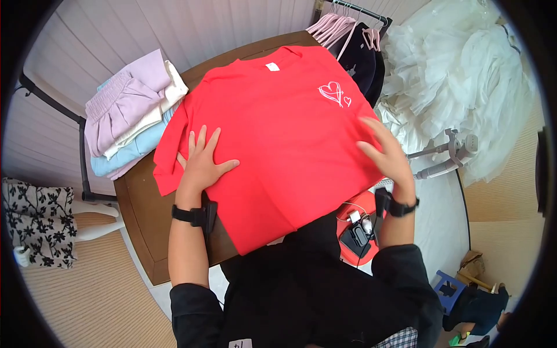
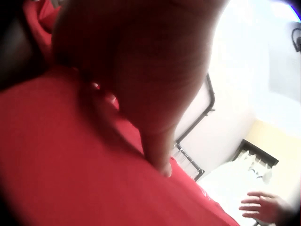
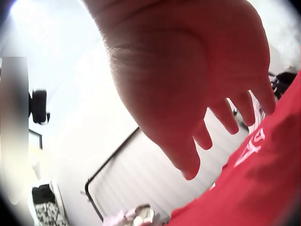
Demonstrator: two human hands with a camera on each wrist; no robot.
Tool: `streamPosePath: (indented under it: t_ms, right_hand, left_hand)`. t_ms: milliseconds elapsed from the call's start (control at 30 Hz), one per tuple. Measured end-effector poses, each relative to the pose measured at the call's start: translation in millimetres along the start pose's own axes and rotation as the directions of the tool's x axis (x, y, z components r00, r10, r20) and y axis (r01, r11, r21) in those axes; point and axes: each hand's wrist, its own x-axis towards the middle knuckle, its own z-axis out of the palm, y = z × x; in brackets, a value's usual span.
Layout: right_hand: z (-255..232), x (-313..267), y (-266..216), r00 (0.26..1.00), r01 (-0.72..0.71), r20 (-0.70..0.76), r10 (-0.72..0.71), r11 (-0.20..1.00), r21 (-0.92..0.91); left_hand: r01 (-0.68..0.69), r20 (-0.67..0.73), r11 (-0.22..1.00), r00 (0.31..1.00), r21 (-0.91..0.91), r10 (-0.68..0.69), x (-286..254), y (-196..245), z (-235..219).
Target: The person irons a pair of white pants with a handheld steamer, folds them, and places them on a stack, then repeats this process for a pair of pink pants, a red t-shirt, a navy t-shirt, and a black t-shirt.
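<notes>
A red T-shirt [image 1: 278, 127] with a white heart print [image 1: 332, 93] at the chest lies spread over a brown table, its neckline at the far side. My left hand [image 1: 203, 165] rests on the shirt's left part near the sleeve, fingers spread. In the left wrist view, the thumb of the left hand [image 2: 150, 103] reaches down to the red cloth. Over the shirt's right edge is my right hand [image 1: 387, 156], fingers extended and apart. From the right wrist, the palm of the right hand [image 3: 188, 70] shows raised above the cloth, with nothing in it.
Folded lilac, white and blue clothes [image 1: 130, 116] are stacked at the table's [image 1: 139, 232] left. Pink hangers [image 1: 331, 29] hang on a rack behind. White tulle dresses [image 1: 452, 75] and a grey stand [image 1: 458, 152] are at the right. Below the shirt's right corner sits a red tray [image 1: 348, 255] with cables.
</notes>
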Motion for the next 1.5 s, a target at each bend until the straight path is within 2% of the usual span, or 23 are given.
streamPosePath:
  t_ms: [33, 100, 133, 200, 233, 300, 400, 433, 500, 633, 700, 733, 833, 967, 1000, 1033, 1100, 1233, 1300, 1333, 1367, 1433, 1500]
  right_hand:
    - [-4, -25, 8, 0.969, -0.187, -0.094, 0.230, 0.925, 0.332]
    - [-9, -77, 48, 0.826, -0.259, -0.235, 0.512, 0.716, 0.649]
    - [-12, -103, 64, 0.711, -0.297, -0.281, 0.644, 0.639, 0.710]
    - [-15, -155, 98, 0.493, -0.381, -0.411, 0.767, 0.615, 0.690]
    - [-18, -177, 122, 0.491, -0.384, -0.412, 0.767, 0.616, 0.688]
    - [-26, -214, 162, 0.175, -0.328, -0.664, 0.727, 0.679, 0.657]
    - [-46, -213, 190, 0.160, -0.349, -0.776, 0.610, 0.770, 0.534]
    - [-50, -207, 195, 0.158, -0.346, -0.778, 0.608, 0.772, 0.533]
    - [-59, -188, 200, 0.297, -0.356, -0.710, 0.638, 0.764, 0.538]
    - [-64, -163, 219, 0.304, -0.265, -0.703, 0.643, 0.766, 0.586]
    - [-73, -166, 255, 0.241, -0.370, -0.728, 0.642, 0.754, 0.542]
    - [-74, -171, 283, 0.236, -0.348, -0.790, 0.566, 0.808, 0.476]
    - [-92, -176, 309, 0.305, -0.381, -0.663, 0.684, 0.725, 0.573]
    - [-104, -178, 274, 0.320, -0.437, -0.690, 0.649, 0.747, 0.501]
    - [-104, -176, 260, 0.318, -0.476, -0.797, 0.513, 0.814, 0.334]
    - [-106, -173, 244, 0.328, -0.474, -0.794, 0.512, 0.816, 0.330]
    - [-114, -172, 209, 0.344, -0.374, -0.895, 0.283, 0.916, 0.146]
    - [-122, -145, 101, 0.354, -0.312, -0.923, 0.151, 0.949, 0.035]
    - [-122, -135, 66, 0.477, -0.098, -0.865, 0.157, 0.987, 0.125]
    - [-123, -137, 71, 0.529, -0.107, -0.833, 0.163, 0.986, 0.125]
    - [-122, -131, 57, 0.529, -0.108, -0.833, 0.160, 0.987, 0.121]
    - [-113, -112, 25, 0.782, -0.346, -0.559, 0.277, 0.938, -0.019]
    - [-96, -83, 7, 0.906, -0.319, -0.370, 0.205, 0.905, -0.280]
  left_hand:
    - [-0.003, 0.003, 1.000, 1.000, -0.006, 0.003, -1, -2, 1]
    - [-0.027, -0.038, 1.000, 0.999, -0.007, 0.027, 0, -6, 5]
    - [-0.032, -0.034, 0.999, 0.999, -0.011, 0.031, 0, -9, 6]
    - [-0.077, -0.085, 0.997, 0.994, -0.016, 0.075, 1, -15, 9]
    - [-0.079, -0.082, 0.997, 0.994, -0.018, 0.077, 2, -19, 10]
    - [-0.128, -0.130, 0.988, 0.985, -0.083, 0.116, 3, -25, 12]
    - [-0.125, -0.149, 0.986, 0.983, -0.107, 0.108, 1, -26, 12]
    - [-0.125, -0.170, 0.985, 0.980, -0.119, 0.104, 2, -27, 12]
    - [-0.140, -0.195, 0.981, 0.974, -0.138, 0.112, 2, -29, 13]
    - [-0.154, -0.219, 0.973, 0.969, -0.171, 0.114, 2, -37, 15]
    - [-0.152, -0.233, 0.976, 0.966, -0.158, 0.112, 2, -37, 14]
    - [-0.158, -0.239, 0.978, 0.963, -0.137, 0.122, 0, -37, 14]
    - [-0.143, -0.254, 0.983, 0.961, -0.118, 0.109, -3, -33, 13]
    - [-0.136, -0.301, 0.987, 0.948, -0.087, 0.104, -3, -34, 19]
    - [-0.143, -0.312, 0.986, 0.944, -0.083, 0.110, -2, -33, 19]
    - [-0.151, -0.320, 0.986, 0.940, -0.077, 0.119, -3, -34, 19]
    - [-0.152, -0.327, 0.986, 0.937, -0.074, 0.120, -4, -34, 20]
    - [-0.162, -0.341, 0.985, 0.930, -0.055, 0.134, -3, -33, 20]
    - [-0.169, -0.342, 0.984, 0.929, -0.053, 0.141, -2, -33, 21]
    - [-0.171, -0.350, 0.984, 0.926, -0.046, 0.145, -2, -33, 21]
    - [-0.173, -0.349, 0.984, 0.926, -0.050, 0.145, -2, -33, 21]
    - [-0.171, -0.355, 0.984, 0.924, -0.049, 0.143, -3, -33, 21]
    - [-0.178, -0.364, 0.983, 0.920, -0.052, 0.148, -3, -35, 22]
